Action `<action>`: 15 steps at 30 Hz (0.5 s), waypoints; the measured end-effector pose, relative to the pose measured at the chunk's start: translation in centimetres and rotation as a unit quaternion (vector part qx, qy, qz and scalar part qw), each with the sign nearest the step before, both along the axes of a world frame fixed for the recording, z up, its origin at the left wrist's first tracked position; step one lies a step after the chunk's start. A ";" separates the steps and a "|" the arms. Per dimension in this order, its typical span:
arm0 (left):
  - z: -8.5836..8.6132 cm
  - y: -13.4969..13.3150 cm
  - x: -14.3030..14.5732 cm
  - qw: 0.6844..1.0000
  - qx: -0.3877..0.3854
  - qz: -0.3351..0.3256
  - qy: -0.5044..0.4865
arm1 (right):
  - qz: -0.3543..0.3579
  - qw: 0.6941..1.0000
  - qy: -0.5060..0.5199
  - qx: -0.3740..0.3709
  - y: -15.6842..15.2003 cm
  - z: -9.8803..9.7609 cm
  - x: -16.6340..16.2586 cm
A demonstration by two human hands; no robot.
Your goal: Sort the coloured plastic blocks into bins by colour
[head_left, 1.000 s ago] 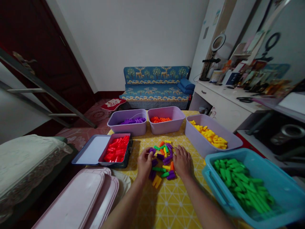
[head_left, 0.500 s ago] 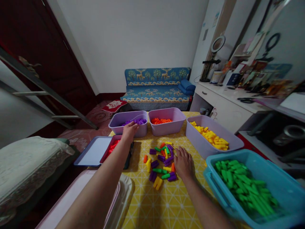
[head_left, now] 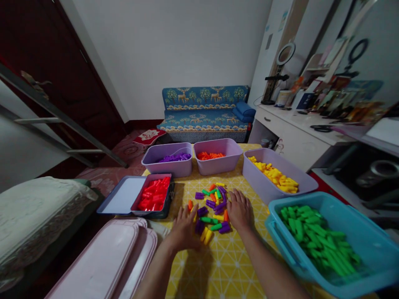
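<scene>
A loose pile of small plastic pieces in purple, green, yellow and orange lies mid-table, among them a green piece (head_left: 208,220) and a purple piece (head_left: 224,227). My left hand (head_left: 184,227) is at the pile's left edge, fingers spread, close to a yellow piece (head_left: 206,236); no held piece shows. On the pile's right side my right hand (head_left: 240,209) rests with fingers stretched out over the tablecloth (head_left: 218,270), beside an orange piece (head_left: 226,215). Whether its fingertips touch a piece, I cannot tell.
Around the pile stand a purple-piece bin (head_left: 168,167), an orange-piece bin (head_left: 218,165), a yellow-piece bin (head_left: 264,181) and a teal bin (head_left: 286,245) of green pieces. A case (head_left: 134,206) with red pieces lies open at left. Pink lids (head_left: 99,257) lie nearer me.
My left hand has come back from the purple-piece bin to the left edge of the pile, uncovering the red pieces. My right hand has stayed nearly in place.
</scene>
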State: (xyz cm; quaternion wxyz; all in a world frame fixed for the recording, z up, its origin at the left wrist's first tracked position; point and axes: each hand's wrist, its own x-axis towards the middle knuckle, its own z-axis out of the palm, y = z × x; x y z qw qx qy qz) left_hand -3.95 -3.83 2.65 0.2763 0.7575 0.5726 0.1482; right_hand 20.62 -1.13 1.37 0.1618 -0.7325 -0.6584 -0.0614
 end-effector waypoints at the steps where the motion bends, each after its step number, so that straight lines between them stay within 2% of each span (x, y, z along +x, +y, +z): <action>1: -0.1 -0.8 0.3 0.999 -0.007 -0.006 0.045 | 0.000 1.000 0.001 -0.001 0.0 0.0 0.0; 3: -0.1 -1.8 1.1 0.995 -0.012 -0.005 0.104 | 0.000 1.000 0.005 -0.002 0.0 0.0 0.0; 5: -0.4 -2.0 1.8 0.993 0.009 0.000 0.118 | 0.001 1.000 0.007 -0.001 -0.1 -0.1 0.0; 12: -1.9 0.5 2.7 0.987 0.146 -0.056 0.030 | 0.001 1.000 0.001 0.007 -0.1 -0.2 0.2; 15: -2.1 1.9 3.1 0.984 0.177 -0.024 -0.002 | 0.002 1.000 -0.003 0.008 0.0 -0.3 0.2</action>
